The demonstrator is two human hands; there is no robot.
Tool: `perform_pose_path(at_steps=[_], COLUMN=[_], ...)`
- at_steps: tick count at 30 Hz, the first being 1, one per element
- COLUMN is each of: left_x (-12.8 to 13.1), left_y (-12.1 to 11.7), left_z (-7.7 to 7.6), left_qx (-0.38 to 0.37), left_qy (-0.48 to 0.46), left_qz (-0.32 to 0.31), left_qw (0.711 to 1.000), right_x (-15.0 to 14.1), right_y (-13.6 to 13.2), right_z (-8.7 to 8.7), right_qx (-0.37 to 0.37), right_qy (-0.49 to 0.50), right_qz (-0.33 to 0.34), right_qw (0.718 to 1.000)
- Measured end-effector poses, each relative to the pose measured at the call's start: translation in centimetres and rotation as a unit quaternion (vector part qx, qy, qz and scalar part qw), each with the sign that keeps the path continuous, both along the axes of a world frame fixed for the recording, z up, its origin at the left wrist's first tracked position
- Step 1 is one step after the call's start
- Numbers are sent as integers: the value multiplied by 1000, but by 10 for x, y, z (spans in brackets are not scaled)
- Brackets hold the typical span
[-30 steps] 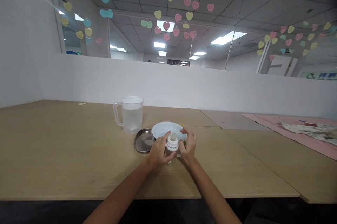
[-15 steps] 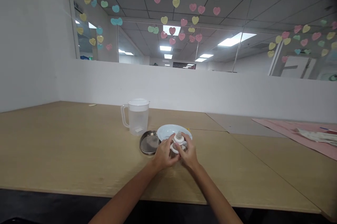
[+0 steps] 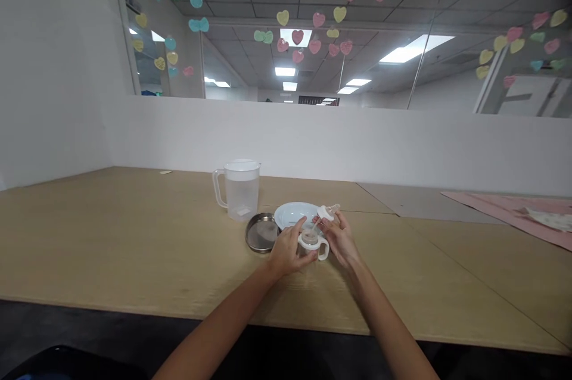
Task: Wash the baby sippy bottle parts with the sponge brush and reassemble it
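Observation:
My left hand [image 3: 288,249] is wrapped round a small baby bottle [image 3: 309,241] with a white handle ring, its open mouth facing up. Between the fingers of my right hand [image 3: 340,240] is the white bottle top with a clear nipple [image 3: 328,211], tilted over to the right. A thin straw [image 3: 317,224] hangs from the top down toward the bottle's mouth; whether its end is inside I cannot tell. Just behind both hands lies a pale blue-white plate [image 3: 290,211], partly covered by them. A round metal tray [image 3: 261,233] sits left of my left hand.
A clear plastic pitcher [image 3: 242,189] with a handle stands behind the metal tray. On the far right of the wooden table [image 3: 134,237] lies a pink cloth [image 3: 487,208] with a whitish item [image 3: 549,218] on it. A low white wall [image 3: 313,142] with glass above borders the back.
The top has come off the bottle and is now lifted to the upper right in my right hand, its straw showing. My left hand still holds the bottle. The view has shifted slightly.

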State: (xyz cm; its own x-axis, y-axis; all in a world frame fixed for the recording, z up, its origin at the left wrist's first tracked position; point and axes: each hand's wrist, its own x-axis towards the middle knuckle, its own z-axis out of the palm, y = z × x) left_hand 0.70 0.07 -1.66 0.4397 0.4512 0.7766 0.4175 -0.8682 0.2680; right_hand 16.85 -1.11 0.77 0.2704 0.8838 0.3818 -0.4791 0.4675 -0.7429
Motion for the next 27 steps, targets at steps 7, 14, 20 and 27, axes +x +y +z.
perform_pose_path(at_steps=[7, 14, 20, 27], left_x=[0, 0, 0, 0], left_y=[0, -1, -1, -2], left_z=[5, 7, 7, 10], left_qx=[7, 17, 26, 30], left_qy=[18, 24, 25, 28], left_qz=[-15, -12, -17, -31], left_qw=[1000, 999, 999, 999], right_x=[9, 14, 19, 25], right_y=[-1, 5, 11, 14], right_z=[1, -5, -5, -5], right_qx=[-38, -28, -13, -18], right_qy=[-26, 24, 125, 226], right_qz=[35, 61, 66, 46], right_qw=[998, 997, 990, 973])
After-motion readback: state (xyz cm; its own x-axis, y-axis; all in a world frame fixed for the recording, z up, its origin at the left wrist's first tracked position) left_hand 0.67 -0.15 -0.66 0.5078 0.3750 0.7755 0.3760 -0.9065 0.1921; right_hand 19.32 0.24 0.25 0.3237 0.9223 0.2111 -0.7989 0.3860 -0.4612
